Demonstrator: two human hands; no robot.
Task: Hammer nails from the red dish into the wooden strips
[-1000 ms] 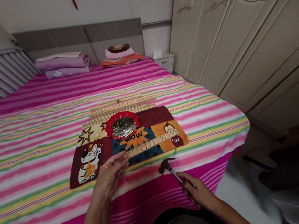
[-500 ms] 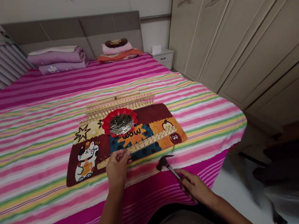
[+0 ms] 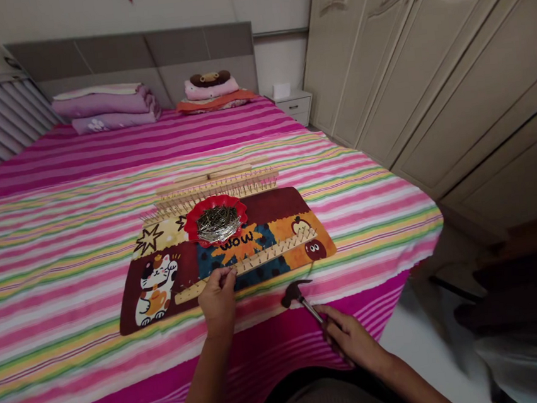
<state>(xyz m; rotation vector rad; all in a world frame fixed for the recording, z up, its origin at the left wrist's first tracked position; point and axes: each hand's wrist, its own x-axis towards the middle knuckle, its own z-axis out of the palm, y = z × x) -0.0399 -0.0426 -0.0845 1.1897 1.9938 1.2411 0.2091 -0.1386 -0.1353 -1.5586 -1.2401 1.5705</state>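
My left hand (image 3: pixel 218 298) is closed in a pinch at the middle of a wooden strip (image 3: pixel 264 255). A nail, barely visible, is between its thumb and fingertips. Upright nails stand in a row along the strip to the right of that hand; the left stretch of the strip shows small dark marks. My right hand (image 3: pixel 350 333) is wrapped round the handle of a claw hammer (image 3: pixel 292 293), whose head hangs low over the striped sheet, apart from the strip. Behind the strip, a red scalloped bowl (image 3: pixel 190 231) holds a heap of loose nails (image 3: pixel 218 222).
A patterned mat (image 3: pixel 292 200) lies under the strip and bowl. Beyond it rest several wooden strips (image 3: pixel 217 184), some bristling with nails. Folded bedding (image 3: pixel 105 108) sits by the headboard (image 3: pixel 116 58). A wardrobe (image 3: pixel 427 72) stands to the right of the bed.
My left hand has shifted slightly right and up along the strip, its fingers drawn into a tighter pinch. The right hand and hammer have stayed in place.
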